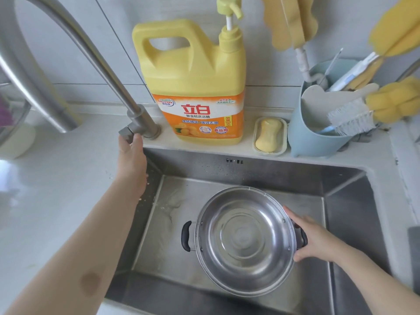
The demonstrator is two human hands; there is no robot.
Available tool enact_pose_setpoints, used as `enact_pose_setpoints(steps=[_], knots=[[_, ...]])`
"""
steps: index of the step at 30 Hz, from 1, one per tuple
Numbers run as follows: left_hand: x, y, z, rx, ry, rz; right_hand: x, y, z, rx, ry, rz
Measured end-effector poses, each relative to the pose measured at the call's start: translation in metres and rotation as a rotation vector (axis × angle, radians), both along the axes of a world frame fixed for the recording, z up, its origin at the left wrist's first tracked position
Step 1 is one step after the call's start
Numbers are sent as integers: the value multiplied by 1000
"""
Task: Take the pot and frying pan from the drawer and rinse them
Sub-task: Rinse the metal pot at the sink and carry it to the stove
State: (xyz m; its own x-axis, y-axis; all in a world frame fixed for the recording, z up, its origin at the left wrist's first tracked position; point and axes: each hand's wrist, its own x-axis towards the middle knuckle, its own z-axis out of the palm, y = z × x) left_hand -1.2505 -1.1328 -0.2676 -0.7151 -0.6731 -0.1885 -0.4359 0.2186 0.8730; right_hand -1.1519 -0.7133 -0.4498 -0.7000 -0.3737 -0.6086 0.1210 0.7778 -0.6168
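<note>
- Countertop [52, 178], pale and glossy, fills the left side; at its far left edge a blurred rounded container shows only in part.
- Faucet [75, 53], brushed steel, arches from its base [145, 126] on the ledge behind the sink up and over to the left, its spout end near the left counter.
- Left hand [131, 160] reaches up from the sink's left rim to the faucet lever [124, 132]; the fingertips are on the lever, but whether they curl round it cannot be told from this angle.
- Detergent jug [195, 87], yellow with an orange label and pump top, stands upright on the ledge just right of the faucet base.
- Sink [341, 201], stainless steel, lies below the ledge, with wet streaks on its floor at the left.
- Pot [245, 239], stainless steel with two black side handles, is in the sink, right of centre, tilted so its open mouth faces the camera.
- Soap dish [270, 136] with a yellow bar sits on the ledge right of the jug.
- Right hand [318, 239] grasps the pot at its right handle, thumb under the rim and fingers spread over the rim's upper edge.
- Blue caddy [306, 130] at the right end of the ledge holds brushes and yellow sponges on sticks.
</note>
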Motion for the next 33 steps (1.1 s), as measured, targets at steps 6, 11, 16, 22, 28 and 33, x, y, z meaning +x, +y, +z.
enact_pose_setpoints(steps=[6, 11, 16, 22, 28, 33], knots=[[90, 11, -98, -220, -460, -788, 0, -1, -2, -8, -4, -1], [128, 19, -151, -449, -775, -1135, 1, -1, -4, -15, -3, -16], [119, 11, -160, -393, -753, -1166, 1, -1, -7, -22, 10, -25], [119, 7, -170, -272, -638, -1218, 2, -8, 1, -54, 43, -22], [126, -19, -124, -397, -439, -1132, 1, -32, 56, -91, 227, -51], [148, -39, -64, -528, -102, -1009, 21, -48, 124, -56, 527, -31]])
